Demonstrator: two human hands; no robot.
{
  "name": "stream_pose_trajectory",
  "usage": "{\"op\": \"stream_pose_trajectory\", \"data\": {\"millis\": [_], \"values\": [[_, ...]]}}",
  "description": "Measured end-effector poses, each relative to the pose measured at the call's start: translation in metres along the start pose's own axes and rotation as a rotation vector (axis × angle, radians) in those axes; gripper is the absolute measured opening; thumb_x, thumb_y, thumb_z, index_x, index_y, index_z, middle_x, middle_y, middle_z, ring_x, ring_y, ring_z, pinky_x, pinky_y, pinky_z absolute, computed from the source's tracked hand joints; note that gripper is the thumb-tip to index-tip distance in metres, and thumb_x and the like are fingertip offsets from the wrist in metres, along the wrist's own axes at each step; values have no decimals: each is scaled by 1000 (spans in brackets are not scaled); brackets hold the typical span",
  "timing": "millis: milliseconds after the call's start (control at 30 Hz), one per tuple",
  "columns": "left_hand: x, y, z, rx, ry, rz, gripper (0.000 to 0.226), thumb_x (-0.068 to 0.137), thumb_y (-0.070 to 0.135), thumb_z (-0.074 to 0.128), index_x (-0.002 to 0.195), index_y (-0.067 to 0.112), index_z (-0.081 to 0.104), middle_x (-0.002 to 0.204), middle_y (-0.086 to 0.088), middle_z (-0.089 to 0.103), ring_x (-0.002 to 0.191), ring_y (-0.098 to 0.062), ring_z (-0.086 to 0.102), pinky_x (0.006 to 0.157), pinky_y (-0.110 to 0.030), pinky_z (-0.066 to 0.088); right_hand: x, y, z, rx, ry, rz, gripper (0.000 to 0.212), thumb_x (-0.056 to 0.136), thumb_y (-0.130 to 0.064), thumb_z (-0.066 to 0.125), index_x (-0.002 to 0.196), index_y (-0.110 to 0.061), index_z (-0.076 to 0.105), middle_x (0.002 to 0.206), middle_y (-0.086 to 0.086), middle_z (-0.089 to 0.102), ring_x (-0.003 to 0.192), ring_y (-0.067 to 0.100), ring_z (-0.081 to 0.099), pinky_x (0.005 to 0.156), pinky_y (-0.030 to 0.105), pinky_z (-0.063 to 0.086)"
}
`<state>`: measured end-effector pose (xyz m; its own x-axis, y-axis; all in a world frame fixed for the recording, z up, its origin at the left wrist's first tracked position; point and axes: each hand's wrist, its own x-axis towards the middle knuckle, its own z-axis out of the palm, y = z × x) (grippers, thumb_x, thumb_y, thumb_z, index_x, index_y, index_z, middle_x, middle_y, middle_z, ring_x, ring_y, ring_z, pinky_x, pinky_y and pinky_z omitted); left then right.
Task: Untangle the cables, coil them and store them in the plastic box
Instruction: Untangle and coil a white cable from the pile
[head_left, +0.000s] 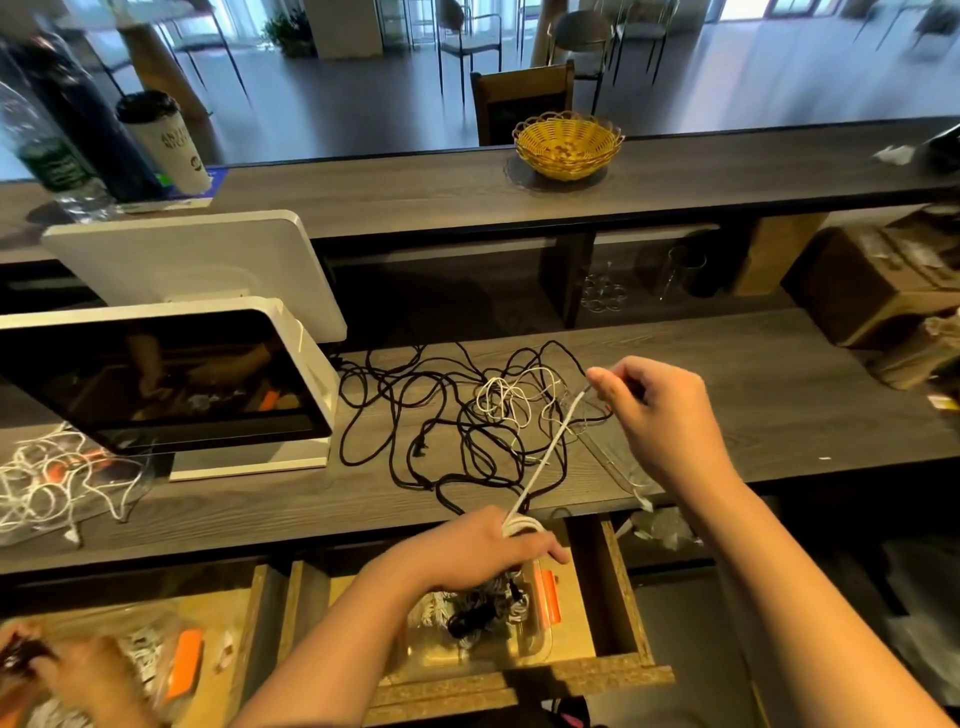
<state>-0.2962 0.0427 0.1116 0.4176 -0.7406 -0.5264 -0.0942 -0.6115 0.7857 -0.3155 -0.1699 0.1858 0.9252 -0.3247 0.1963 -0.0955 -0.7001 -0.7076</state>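
A white cable (549, 452) runs taut between my two hands. My left hand (483, 551) holds several loops of it wound round the fingers, above the open drawer. My right hand (649, 410) pinches the cable's far end, raised over the counter. A tangle of black cables (431, 415) and thin white cables (511, 400) lies on the wooden counter (753, 384) behind them. A clear plastic box (535, 639) with orange clips sits in the drawer under my left hand, holding coiled cables. The clear lid (621, 465) lies on the counter by my right wrist.
A white point-of-sale screen (171, 379) stands at left, with a second clear box of white cables (57, 483) beside it. Another person's hand (67, 675) works in the left drawer. A yellow basket (568, 143), cup and bottles sit on the upper shelf.
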Motion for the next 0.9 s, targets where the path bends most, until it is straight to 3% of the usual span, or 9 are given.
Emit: {"op": "stream_pose_trajectory", "data": {"millis": [133,333,400,467,567,633,733,800,900], "values": [[-8,0,-12,-322,78,81,36,99,53,42,115,37,70,69,8,48,55,-6,41,52,-20,34,-2,10,-4,53,0,55,22,95,-36,61,86,-19,72,66,-8,62,59,1,56,51,15,39],[-3,1,-18,-525,440,163,42,94,57,40,114,38,71,66,5,53,52,-8,43,49,-23,36,-7,23,4,64,-120,110,27,92,-41,60,81,-19,70,64,-2,63,57,6,53,55,19,39],[0,3,-15,-598,547,127,50,92,56,40,117,24,69,67,3,58,53,-9,48,50,-23,40,-7,27,8,47,-174,122,33,91,-45,61,75,-17,69,62,-1,62,56,10,52,56,22,39],[2,6,-11,-709,631,110,53,91,56,41,109,11,65,72,-2,62,57,-10,54,52,-23,45,-7,30,10,39,-260,136,35,91,-46,61,74,-16,69,64,2,63,58,12,53,56,25,44],[8,17,-4,-929,681,196,46,97,51,40,120,23,67,88,-9,68,72,-14,63,60,-24,51,-9,34,14,37,-363,132,33,93,-46,60,76,-20,69,64,0,63,60,14,55,59,29,46],[13,29,-4,-1068,718,219,43,101,49,37,121,29,70,103,-6,74,92,-17,68,75,-30,57,-10,37,18,36,-422,121,31,94,-46,58,76,-23,69,60,-3,58,56,10,51,58,28,43],[18,45,-8,-1494,683,252,44,105,47,35,124,27,69,116,-9,74,113,-22,67,102,-42,49,-9,38,24,16,-486,108,30,97,-44,55,80,-24,69,61,-4,59,54,7,49,55,25,40],[20,51,-14,-1742,696,293,43,106,45,37,126,22,67,113,-11,74,112,-25,69,105,-46,46,-10,38,26,11,-494,91,30,98,-42,55,81,-22,69,62,-4,59,54,7,48,54,25,38],[25,58,-21,-1850,763,336,43,106,43,39,127,17,66,92,-7,72,93,-21,72,103,-44,49,-14,37,26,27,-524,77,29,100,-41,54,84,-22,69,69,-1,64,59,10,53,55,26,40]]}}
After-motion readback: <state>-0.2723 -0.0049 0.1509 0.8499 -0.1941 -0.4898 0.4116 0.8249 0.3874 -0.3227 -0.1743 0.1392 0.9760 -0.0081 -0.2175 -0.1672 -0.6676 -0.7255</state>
